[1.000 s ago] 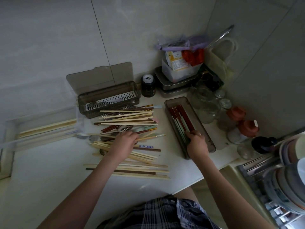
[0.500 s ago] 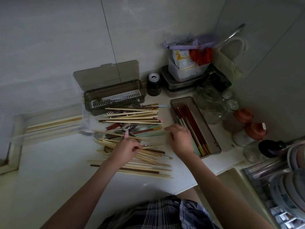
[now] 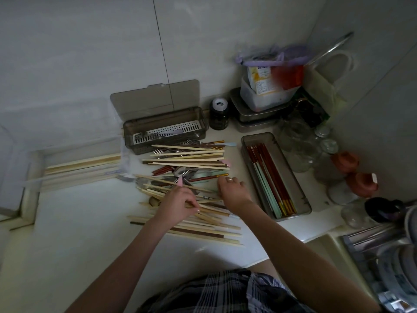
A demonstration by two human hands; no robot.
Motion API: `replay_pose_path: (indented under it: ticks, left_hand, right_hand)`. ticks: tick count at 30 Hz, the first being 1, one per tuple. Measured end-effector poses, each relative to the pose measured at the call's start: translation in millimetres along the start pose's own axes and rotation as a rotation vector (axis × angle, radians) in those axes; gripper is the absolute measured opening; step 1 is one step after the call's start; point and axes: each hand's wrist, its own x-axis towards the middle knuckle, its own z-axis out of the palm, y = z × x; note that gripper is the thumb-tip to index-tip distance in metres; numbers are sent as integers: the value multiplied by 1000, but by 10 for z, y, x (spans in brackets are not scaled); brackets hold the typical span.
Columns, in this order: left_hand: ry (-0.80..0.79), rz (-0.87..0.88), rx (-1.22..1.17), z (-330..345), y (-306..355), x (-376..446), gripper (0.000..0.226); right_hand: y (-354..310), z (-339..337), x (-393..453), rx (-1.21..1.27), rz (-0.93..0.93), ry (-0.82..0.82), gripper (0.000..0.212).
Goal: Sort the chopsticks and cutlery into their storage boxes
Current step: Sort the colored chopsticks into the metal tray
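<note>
A mixed pile of wooden chopsticks (image 3: 187, 160), forks and spoons lies mid-counter. My left hand (image 3: 177, 203) rests on the pile's near part and pinches a pale wooden chopstick between thumb and fingers. My right hand (image 3: 233, 190) is just right of it, fingertips down at the pile's right edge beside a red gold-tipped chopstick (image 3: 206, 178), holding nothing I can see. A grey tray (image 3: 302, 199) on the right holds red and mint chopsticks. A grey lidded box (image 3: 135, 142) at the back holds forks in a white insert. A clear box (image 3: 36, 163) at the left holds wooden chopsticks.
Glass jars (image 3: 297, 141), two brown-lidded jars (image 3: 345, 162), stacked metal and plastic containers (image 3: 259, 109) and a small dark jar (image 3: 218, 117) crowd the back right corner. A dish rack with bowls (image 3: 388, 256) stands over the sink at the lower right. The counter's front edge runs close below the pile.
My right hand left the near end of the grey tray and came left to the pile's edge. My left hand stayed on the pile, shifting slightly nearer.
</note>
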Motion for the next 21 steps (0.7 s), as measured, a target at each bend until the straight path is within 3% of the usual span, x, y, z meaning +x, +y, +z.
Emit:
replay_pose_path:
  ticks: [5, 12, 18, 21]
  left_hand:
    - [31, -17, 9, 36, -6, -4, 15]
    - [26, -35, 25, 49, -61, 8, 31]
    - [169, -70, 242, 70, 95, 102, 23]
    - [238, -123, 82, 50, 266, 192, 24]
  right_hand:
    - [42, -8, -32, -56, -5, -31, 49]
    - [267, -362, -182, 170, 28, 60, 41]
    - [423, -787, -303, 239, 12, 317, 33]
    - [445, -840, -408, 493, 59, 349, 25]
